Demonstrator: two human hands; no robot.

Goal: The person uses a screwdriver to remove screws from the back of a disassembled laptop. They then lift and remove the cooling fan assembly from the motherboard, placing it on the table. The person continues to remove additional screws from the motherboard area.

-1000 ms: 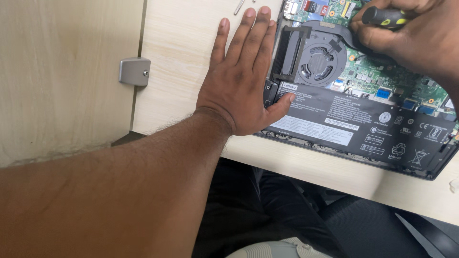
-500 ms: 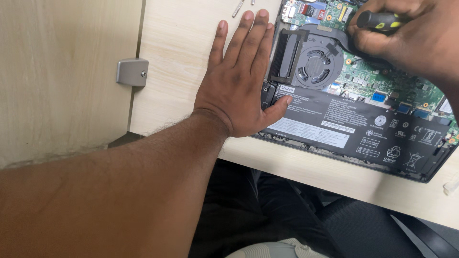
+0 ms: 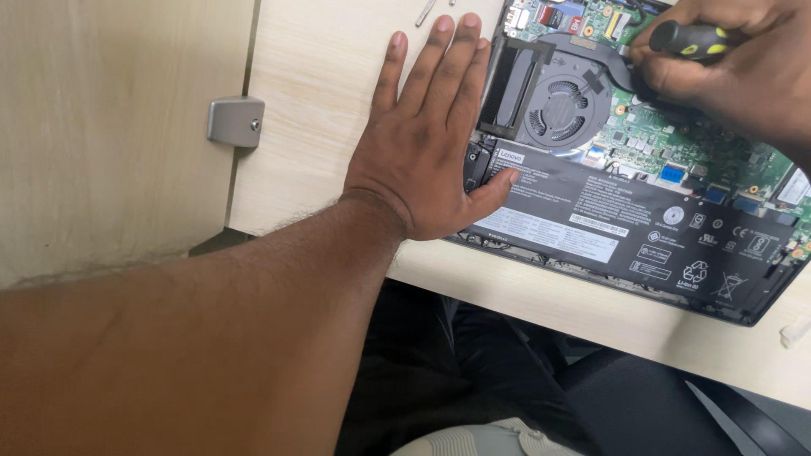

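Note:
An opened laptop (image 3: 642, 211) lies bottom side up on a pale wooden desk (image 3: 321, 93). Its green circuit board, round cooling fan (image 3: 562, 110) and long black battery (image 3: 625, 215) are exposed. My left hand (image 3: 427, 143) rests flat, fingers spread, on the desk against the laptop's left edge, thumb on the battery corner. My right hand (image 3: 743, 72) at the top right grips a screwdriver (image 3: 693, 38) with a black and yellow handle, held down onto the board next to the fan; the tip is hidden.
A small grey metal bracket (image 3: 235, 121) sits on the panel edge at the left. A loose metal piece (image 3: 425, 12) lies near the desk's far edge. A small white object (image 3: 796, 331) lies at the right. Below the desk edge my dark trousers and a chair show.
The view has shifted slightly. My right hand with the screwdriver has moved a little over the board. My left hand has stayed flat in place.

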